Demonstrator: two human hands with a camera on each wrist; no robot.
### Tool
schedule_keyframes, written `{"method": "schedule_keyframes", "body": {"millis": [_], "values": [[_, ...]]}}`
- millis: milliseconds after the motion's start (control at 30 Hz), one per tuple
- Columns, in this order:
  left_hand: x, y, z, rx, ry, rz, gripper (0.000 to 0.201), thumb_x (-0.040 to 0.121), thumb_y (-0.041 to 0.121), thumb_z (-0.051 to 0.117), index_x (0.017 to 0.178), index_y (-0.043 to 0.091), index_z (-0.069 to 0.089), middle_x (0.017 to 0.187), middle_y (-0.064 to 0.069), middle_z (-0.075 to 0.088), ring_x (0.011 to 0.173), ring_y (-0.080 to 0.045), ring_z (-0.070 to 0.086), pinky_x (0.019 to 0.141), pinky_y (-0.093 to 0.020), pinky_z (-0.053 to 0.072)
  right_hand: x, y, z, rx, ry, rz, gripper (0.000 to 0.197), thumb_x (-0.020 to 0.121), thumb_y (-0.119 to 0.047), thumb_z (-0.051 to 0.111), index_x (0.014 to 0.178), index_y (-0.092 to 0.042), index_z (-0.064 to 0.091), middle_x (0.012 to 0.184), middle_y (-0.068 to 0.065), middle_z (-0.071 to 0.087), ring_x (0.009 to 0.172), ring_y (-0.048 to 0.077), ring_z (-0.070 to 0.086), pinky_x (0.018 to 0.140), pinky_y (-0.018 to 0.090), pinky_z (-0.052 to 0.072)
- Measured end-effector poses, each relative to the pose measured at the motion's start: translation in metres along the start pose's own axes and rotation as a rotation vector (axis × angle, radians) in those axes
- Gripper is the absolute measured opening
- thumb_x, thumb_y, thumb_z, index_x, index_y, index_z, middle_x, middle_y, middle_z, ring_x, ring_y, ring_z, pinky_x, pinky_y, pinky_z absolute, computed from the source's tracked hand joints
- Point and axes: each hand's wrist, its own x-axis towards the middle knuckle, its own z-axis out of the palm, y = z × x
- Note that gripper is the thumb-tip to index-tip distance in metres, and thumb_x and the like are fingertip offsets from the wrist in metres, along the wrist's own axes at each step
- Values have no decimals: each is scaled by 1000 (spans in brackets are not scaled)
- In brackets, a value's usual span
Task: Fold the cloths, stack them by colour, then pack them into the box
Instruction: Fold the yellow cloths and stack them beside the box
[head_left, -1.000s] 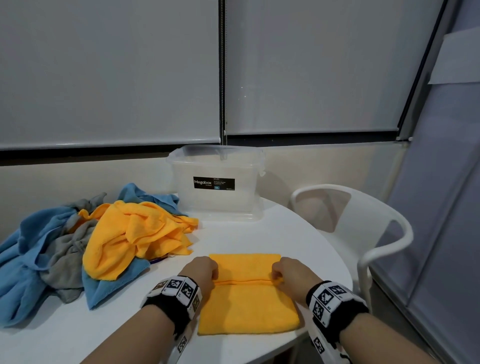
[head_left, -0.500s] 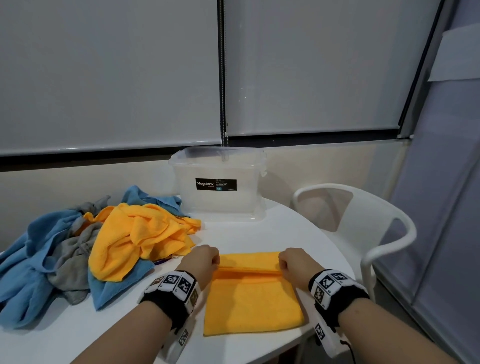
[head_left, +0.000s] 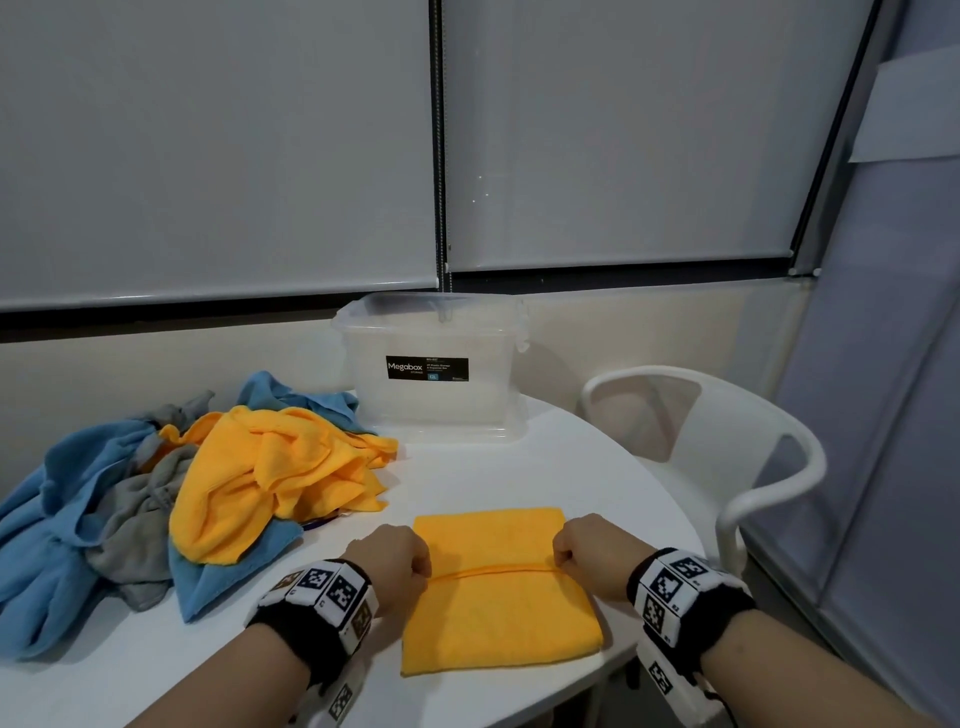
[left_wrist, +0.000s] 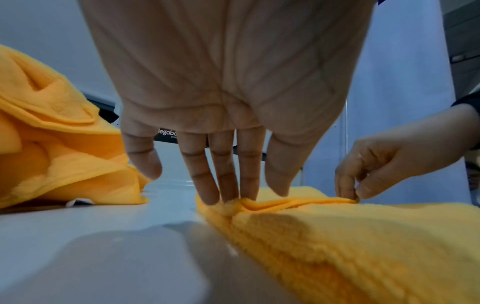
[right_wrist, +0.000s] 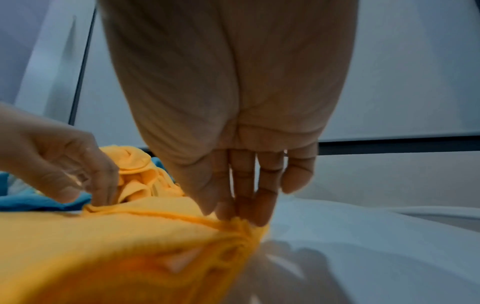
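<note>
An orange cloth (head_left: 498, 618) lies folded flat on the white table (head_left: 524, 467) in front of me. A raised crease runs across its middle. My left hand (head_left: 421, 571) pinches the left end of that crease, thumb against fingertips (left_wrist: 228, 197). At the right end my right hand (head_left: 563, 561) pinches it the same way, fingertips (right_wrist: 244, 216) on the bunched edge. The clear plastic box (head_left: 431, 410) with a black label stands behind the cloth at the table's back. I cannot see into it.
A loose heap of unfolded cloths fills the table's left side: orange ones (head_left: 280, 467) on top, blue ones (head_left: 62, 530) and a grey one (head_left: 140, 525) beneath. A white plastic chair (head_left: 769, 457) stands to the right, close to the table's rounded edge.
Both hands keep their pinch on the crease. It went a little away from me, then came back toward me, so more cloth now shows beyond it.
</note>
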Motion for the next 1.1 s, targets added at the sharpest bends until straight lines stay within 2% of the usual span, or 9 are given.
{"method": "schedule_keyframes", "body": {"millis": [133,233,367,433,533,600,667,867,1100], "values": [[-2,7,-11,23,31,48,41,89,50,54,124,28,57,128,6,51,115,-17,52,101,-35,40,-1,-15,-12,-105,52,21,22,93,-11,38,102,-10,58,97,5,50,88,24,49,76,33,39],[9,21,-10,38,-6,103,74,90,57,49,149,19,26,155,1,26,139,-20,31,114,-35,29,4,-34,-13,-43,145,-71,31,99,-24,38,124,-9,49,122,9,49,111,26,48,91,35,39],[27,40,8,78,-82,71,91,91,63,38,153,14,-7,160,-2,-10,148,-20,-3,121,-39,7,24,-55,0,5,-78,-29,69,100,-41,38,151,-4,10,159,12,8,147,29,8,118,40,17],[35,40,21,108,-134,13,91,90,68,30,152,13,-9,160,-3,-14,148,-22,-7,121,-42,5,34,-54,8,-42,-186,31,80,99,-50,33,151,-5,-6,160,11,-11,148,27,-6,120,41,9],[41,27,34,121,-224,-1,104,78,82,15,152,14,-13,158,-2,-20,148,-22,-11,119,-44,4,39,-39,13,-68,-300,92,100,87,-73,23,150,-5,-14,158,10,-19,147,27,-12,120,42,5],[41,17,37,103,-235,51,116,64,92,3,151,17,-16,157,3,-24,147,-18,-15,119,-45,2,35,-29,13,-57,-332,72,133,50,-92,4,149,-6,-17,157,10,-22,147,26,-15,120,41,3],[39,11,37,80,-233,83,141,32,97,-16,150,19,-17,156,6,-26,146,-16,-16,119,-46,1,30,-24,12,-50,-344,42,149,24,-88,-7,148,-6,-18,156,10,-24,146,25,-16,120,40,1],[52,8,37,70,-217,84,153,16,95,-25,150,21,-18,155,7,-28,146,-15,-17,118,-48,-1,45,-16,18,-46,-314,31,159,16,-93,-16,149,-6,-17,156,10,-25,146,24,-17,120,42,3],[48,6,29,88,-243,80,152,16,93,-28,150,21,-19,155,6,-28,146,-14,-16,118,-47,-2,34,-15,11,-100,-312,55,142,30,-85,-13,149,-7,-17,157,8,-23,147,22,-16,119,43,-1]]}}
